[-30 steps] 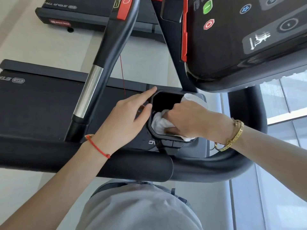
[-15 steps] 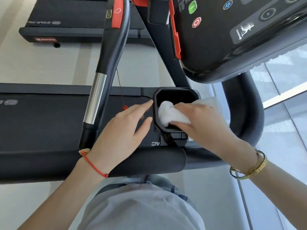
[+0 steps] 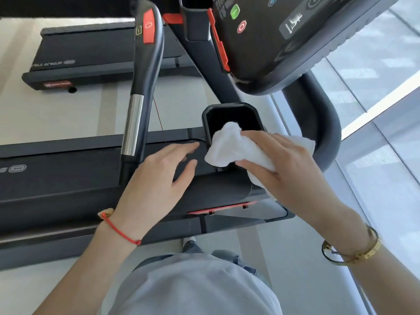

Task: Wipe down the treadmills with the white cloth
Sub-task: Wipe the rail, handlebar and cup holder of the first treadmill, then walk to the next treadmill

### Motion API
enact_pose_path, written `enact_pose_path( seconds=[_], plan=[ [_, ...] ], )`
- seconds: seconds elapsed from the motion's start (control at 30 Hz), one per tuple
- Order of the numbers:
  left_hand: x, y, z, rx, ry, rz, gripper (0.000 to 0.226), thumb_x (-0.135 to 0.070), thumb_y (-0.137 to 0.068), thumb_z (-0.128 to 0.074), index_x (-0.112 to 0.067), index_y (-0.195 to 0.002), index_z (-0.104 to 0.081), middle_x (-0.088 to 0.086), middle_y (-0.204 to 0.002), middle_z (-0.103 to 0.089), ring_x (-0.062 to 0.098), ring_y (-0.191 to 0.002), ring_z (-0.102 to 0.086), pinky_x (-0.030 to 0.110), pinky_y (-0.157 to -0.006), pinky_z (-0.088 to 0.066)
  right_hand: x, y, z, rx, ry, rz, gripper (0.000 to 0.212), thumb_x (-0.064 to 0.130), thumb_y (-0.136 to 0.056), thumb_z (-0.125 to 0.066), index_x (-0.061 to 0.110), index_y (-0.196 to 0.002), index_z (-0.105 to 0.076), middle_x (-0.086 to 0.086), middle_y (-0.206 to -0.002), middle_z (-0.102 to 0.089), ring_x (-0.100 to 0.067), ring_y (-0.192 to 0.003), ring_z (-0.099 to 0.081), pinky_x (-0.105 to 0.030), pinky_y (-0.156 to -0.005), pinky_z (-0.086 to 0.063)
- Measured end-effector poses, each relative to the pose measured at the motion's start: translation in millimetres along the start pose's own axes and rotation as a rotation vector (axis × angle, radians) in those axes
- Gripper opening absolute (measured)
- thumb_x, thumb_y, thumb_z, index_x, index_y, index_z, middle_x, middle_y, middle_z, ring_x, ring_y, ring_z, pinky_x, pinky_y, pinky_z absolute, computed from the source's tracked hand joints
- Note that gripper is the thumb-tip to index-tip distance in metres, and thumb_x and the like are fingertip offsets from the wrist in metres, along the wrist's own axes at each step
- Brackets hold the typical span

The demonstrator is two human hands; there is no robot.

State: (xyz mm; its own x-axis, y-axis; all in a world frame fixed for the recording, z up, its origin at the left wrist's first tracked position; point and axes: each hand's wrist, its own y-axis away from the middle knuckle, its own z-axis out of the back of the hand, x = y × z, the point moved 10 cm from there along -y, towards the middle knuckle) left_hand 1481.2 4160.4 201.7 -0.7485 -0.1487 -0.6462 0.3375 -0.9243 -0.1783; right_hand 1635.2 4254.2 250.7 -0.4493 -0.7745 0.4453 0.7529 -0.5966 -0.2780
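Cloth (image 3: 229, 146) bunched under right hand (image 3: 284, 164), over cup holder (image 3: 229, 110) rim.

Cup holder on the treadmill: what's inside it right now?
The far part of the cup holder shows only dark, bare interior. The white cloth, gripped by the right hand, covers its near rim, so the near side and floor there are hidden.

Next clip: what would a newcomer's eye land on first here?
Probably the white cloth, bunched at centre over the near rim of the black cup holder, gripped by the right hand. The left hand lies open beside it, and above glow the console's green button and red button.
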Motion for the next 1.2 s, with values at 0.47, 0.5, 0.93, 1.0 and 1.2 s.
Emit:
enact_pose_path(
  seconds=[0.47, 0.5, 0.93, 1.0, 1.2],
  plan=[
    [-29.5, 138.8, 20.6, -0.272, -0.1, 0.135, 0.032, -0.017, -0.097, -0.057, -0.014, -0.129, -0.065, -0.004, -0.123, -0.066, 0.007, -0.093, -0.056, 0.006, -0.082, -0.042, 49.6, 87.8, -21.2, 0.047, -0.101, 0.184, 0.028, 0.032, -0.097, -0.054, 0.015, -0.119, -0.059, 0.006, -0.103, -0.063, -0.019, -0.092, -0.056, -0.041, -0.071, -0.051],
    [-29.4, 152.5, 20.4, -0.282, -0.106, 0.16, 0.032, -0.017, -0.097, -0.057, -0.014, -0.128, -0.065, -0.005, -0.123, -0.066, 0.006, -0.091, -0.056, 0.005, -0.078, -0.04, 54.6, 94.8, -25.2, 0.071, -0.124, 0.199, 0.028, 0.032, -0.098, -0.054, 0.015, -0.12, -0.059, 0.007, -0.103, -0.063, -0.017, -0.092, -0.055, -0.038, -0.073, -0.049],
    [2.0, 326.8, 40.5, -0.464, -0.156, 0.537, 0.035, -0.026, -0.097, -0.051, -0.015, -0.127, -0.065, -0.003, -0.122, -0.068, 0.017, -0.114, -0.063, 0.036, -0.098, -0.05, 147.0, 154.4, -108.1, 0.353, -0.229, 0.432, 0.031, 0.036, -0.096, -0.053, 0.017, -0.118, -0.06, 0.005, -0.1, -0.063, -0.018, -0.088, -0.055, -0.038, -0.069, -0.05],
    [11.5, 355.7, 47.2, -0.51, -0.162, 0.607, 0.034, -0.026, -0.099, -0.051, -0.016, -0.128, -0.065, -0.004, -0.122, -0.067, 0.016, -0.114, -0.063, 0.038, -0.098, -0.051, 167.1, 158.8, -126.4, 0.407, -0.233, 0.476, 0.032, 0.039, -0.096, -0.05, 0.018, -0.118, -0.059, 0.006, -0.099, -0.063, -0.017, -0.087, -0.054, -0.037, -0.071, -0.049],
    [49.2, 440.1, 72.3, -0.62, -0.176, 0.797, 0.031, -0.019, -0.099, -0.055, -0.015, -0.128, -0.065, -0.003, -0.121, -0.067, 0.017, -0.113, -0.063, 0.035, -0.1, -0.05, 241.1, 164.9, -183.3, 0.518, -0.263, 0.625, 0.028, 0.037, -0.098, -0.054, 0.017, -0.117, -0.059, 0.004, -0.099, -0.063, -0.017, -0.086, -0.056, -0.035, -0.072, -0.05]
  ],
)
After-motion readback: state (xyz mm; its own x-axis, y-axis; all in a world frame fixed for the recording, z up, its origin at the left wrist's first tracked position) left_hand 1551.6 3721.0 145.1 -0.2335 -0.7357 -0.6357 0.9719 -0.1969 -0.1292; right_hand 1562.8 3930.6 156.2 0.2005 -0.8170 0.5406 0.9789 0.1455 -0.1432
